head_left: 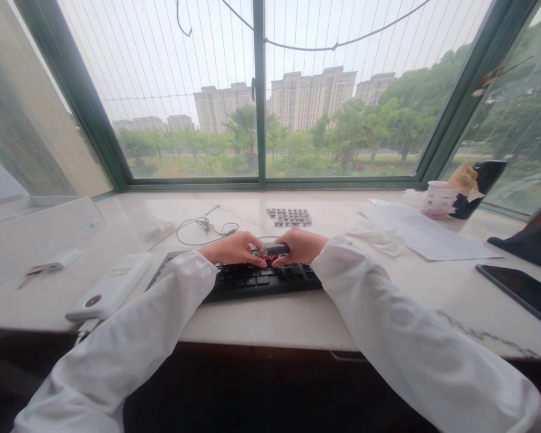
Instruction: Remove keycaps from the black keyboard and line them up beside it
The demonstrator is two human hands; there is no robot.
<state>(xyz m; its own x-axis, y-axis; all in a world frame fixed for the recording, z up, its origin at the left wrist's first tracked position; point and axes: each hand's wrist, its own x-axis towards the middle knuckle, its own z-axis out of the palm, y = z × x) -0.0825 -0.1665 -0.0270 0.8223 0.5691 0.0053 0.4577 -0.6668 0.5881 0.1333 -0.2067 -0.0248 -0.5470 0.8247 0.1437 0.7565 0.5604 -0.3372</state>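
Observation:
A black keyboard (256, 279) lies on the pale stone sill in front of me. Both hands meet over its far edge. My left hand (232, 248) and my right hand (300, 245) are closed in pinches on the two ends of a small dark oblong piece (275, 248), with something red just under it. I cannot name that piece for sure. Beyond my hands, several loose dark keycaps (289, 216) sit in rows on the sill. Both arms wear white sleeves.
A white power bank (110, 287) and a thin cable (202, 230) lie left. A white stick with a key (49, 263) lies farther left. Papers (426, 231), a crumpled tissue (379, 237), a cup (439, 197) and a dark phone (520, 288) are on the right. The window stands behind.

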